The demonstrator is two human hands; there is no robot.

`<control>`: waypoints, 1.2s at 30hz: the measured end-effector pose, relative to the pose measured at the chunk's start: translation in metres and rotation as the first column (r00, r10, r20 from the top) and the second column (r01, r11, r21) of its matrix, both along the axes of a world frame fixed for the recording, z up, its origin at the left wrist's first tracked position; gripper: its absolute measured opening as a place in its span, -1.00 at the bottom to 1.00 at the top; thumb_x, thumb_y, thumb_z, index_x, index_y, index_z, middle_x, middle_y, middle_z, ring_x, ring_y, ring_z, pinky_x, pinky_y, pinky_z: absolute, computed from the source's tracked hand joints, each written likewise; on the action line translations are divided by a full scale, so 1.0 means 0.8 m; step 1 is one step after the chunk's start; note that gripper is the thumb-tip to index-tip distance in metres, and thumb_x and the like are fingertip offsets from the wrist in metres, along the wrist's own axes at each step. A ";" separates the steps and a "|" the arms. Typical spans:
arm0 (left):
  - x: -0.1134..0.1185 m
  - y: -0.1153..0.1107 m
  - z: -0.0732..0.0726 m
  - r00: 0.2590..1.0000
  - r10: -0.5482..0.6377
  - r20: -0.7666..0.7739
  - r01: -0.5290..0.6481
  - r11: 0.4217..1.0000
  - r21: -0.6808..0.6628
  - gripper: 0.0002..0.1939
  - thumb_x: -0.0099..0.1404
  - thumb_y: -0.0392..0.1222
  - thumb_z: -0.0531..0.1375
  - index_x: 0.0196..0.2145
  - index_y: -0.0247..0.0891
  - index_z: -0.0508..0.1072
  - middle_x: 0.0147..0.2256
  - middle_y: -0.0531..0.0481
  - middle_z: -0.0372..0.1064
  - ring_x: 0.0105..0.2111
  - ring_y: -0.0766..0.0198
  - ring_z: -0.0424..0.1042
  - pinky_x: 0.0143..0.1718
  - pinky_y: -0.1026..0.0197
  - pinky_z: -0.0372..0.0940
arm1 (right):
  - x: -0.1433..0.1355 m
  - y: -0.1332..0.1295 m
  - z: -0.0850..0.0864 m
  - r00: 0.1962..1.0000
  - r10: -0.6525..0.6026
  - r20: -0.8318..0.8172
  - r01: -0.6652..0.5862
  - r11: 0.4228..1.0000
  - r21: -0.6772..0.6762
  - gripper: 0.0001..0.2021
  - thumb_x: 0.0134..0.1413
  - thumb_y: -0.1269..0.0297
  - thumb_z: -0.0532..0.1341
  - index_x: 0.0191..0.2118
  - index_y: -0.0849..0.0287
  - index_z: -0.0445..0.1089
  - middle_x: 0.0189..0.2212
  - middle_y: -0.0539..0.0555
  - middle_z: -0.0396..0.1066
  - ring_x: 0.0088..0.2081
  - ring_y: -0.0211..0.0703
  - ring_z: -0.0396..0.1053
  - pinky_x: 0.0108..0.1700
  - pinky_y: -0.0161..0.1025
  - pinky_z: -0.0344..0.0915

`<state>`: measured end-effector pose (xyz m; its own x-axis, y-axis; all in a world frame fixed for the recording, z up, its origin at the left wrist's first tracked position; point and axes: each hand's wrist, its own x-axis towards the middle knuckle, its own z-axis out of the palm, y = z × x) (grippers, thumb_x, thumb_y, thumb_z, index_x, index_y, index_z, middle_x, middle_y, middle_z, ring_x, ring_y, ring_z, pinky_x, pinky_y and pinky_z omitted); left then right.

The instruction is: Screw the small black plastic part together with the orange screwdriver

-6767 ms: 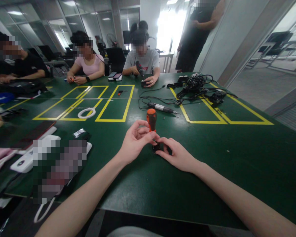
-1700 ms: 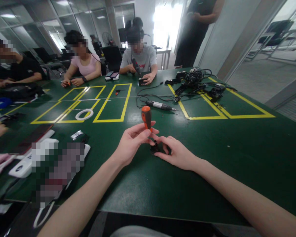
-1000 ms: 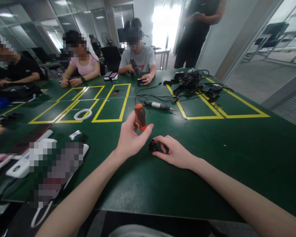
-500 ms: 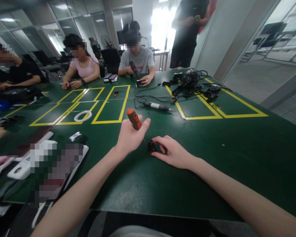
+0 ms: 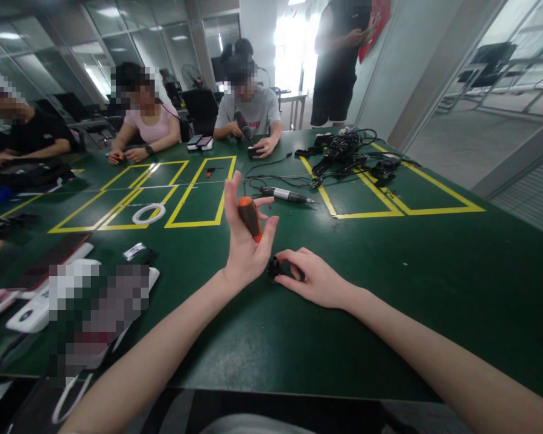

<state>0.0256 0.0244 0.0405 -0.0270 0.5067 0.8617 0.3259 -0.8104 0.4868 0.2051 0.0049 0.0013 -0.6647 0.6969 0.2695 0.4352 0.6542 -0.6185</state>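
In the middle of the green table, my left hand [image 5: 248, 241] holds a screwdriver [image 5: 250, 218] by its orange and dark grey handle, between thumb and palm, with some fingers lifted off it. The screwdriver's shaft is hidden behind the hand. Thumb and fingers of my right hand [image 5: 314, 277] pinch a small black part [image 5: 274, 269] with a round upright neck, which rests on the table. The two hands are close together, with the small part between them.
An electric screwdriver [image 5: 287, 194] with a black cord lies beyond my hands. Tangled black cables [image 5: 344, 147] sit at the back right. A white ring [image 5: 148, 213] lies by yellow tape outlines at left. Phones and a white device [image 5: 31, 313] are near left. Co-workers sit across.
The fingers of my left hand have opened and stretched upward around the screwdriver handle, which stands more upright. My right hand keeps its hold on the black part.
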 end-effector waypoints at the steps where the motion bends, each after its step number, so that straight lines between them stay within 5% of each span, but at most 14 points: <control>1: 0.000 0.001 -0.001 1.000 0.013 -0.023 -0.012 1.000 0.017 -0.23 0.49 -0.13 0.21 0.44 0.19 -0.17 0.47 -0.31 -0.06 -0.05 0.16 0.59 -0.15 0.13 0.49 | 0.000 0.000 0.000 1.000 0.000 0.002 0.000 1.000 -0.001 -0.81 0.37 0.26 0.30 0.03 0.16 0.42 -0.51 -0.11 0.34 -0.44 -0.18 0.33 -0.13 -0.18 0.25; 13: -0.028 0.006 0.023 0.999 -0.030 0.040 0.024 0.988 0.155 -0.79 0.57 -0.04 0.05 0.05 -0.06 0.39 -0.01 -0.11 0.44 -0.14 0.15 0.48 -0.09 0.03 0.41 | 0.000 0.001 -0.004 1.000 -0.001 -0.013 0.001 1.000 -0.003 -0.80 0.35 0.31 0.32 0.04 0.18 0.43 -0.50 -0.13 0.34 -0.44 -0.20 0.32 -0.12 -0.19 0.24; 24: -0.028 -0.008 0.062 0.984 0.096 -0.150 -0.053 0.961 0.271 -0.97 0.41 -0.27 0.16 -0.23 -0.17 0.38 -0.40 0.07 0.29 -0.45 0.35 0.29 -0.45 0.25 0.20 | 0.001 0.001 -0.004 1.000 -0.017 -0.004 0.017 1.000 -0.004 -0.80 0.37 0.24 0.28 0.03 0.15 0.42 -0.47 -0.08 0.38 -0.40 -0.17 0.36 -0.12 -0.17 0.27; 31: -0.034 -0.006 0.078 0.951 0.095 -0.293 -0.028 0.974 0.226 -0.78 0.31 -0.38 0.16 -0.44 -0.19 0.22 -0.53 0.15 0.11 -0.58 0.42 0.06 -0.52 0.25 0.01 | 0.002 0.000 -0.002 1.000 -0.025 0.013 0.025 1.000 0.004 -0.80 0.38 0.23 0.31 0.03 0.14 0.43 -0.50 -0.09 0.36 -0.41 -0.16 0.36 -0.12 -0.17 0.28; 36: -0.030 -0.013 0.090 0.854 0.074 -0.515 0.011 0.987 0.160 -0.75 0.44 -0.24 0.15 -0.44 -0.20 0.28 -0.58 0.16 0.21 -0.62 0.43 0.13 -0.51 0.26 0.01 | 0.001 -0.001 0.000 1.000 -0.031 0.004 0.031 0.999 0.016 -0.81 0.34 0.30 0.34 0.01 0.16 0.44 -0.48 -0.07 0.38 -0.40 -0.14 0.37 -0.13 -0.17 0.29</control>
